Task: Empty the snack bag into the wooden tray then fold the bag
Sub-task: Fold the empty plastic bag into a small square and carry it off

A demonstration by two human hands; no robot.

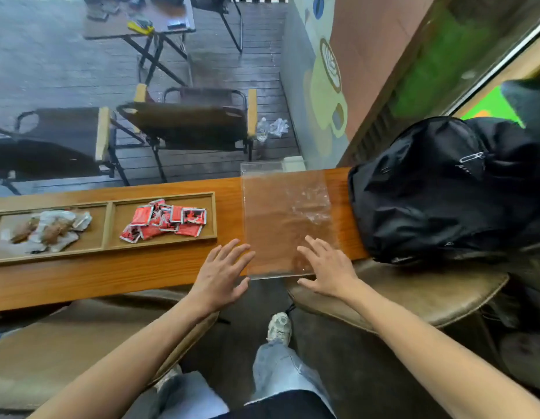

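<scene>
Head view: the clear bag lies flat and empty on the surface, snacks sitting in the tray. The left hand and right hand, both released, fingers straight, press its near edge, likely flattening it for folding.

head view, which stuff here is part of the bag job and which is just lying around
Job: clear bag, wooden tray, red snack packets, left hand, right hand.
Lying about: black backpack, folding chairs, water bottle.
</scene>
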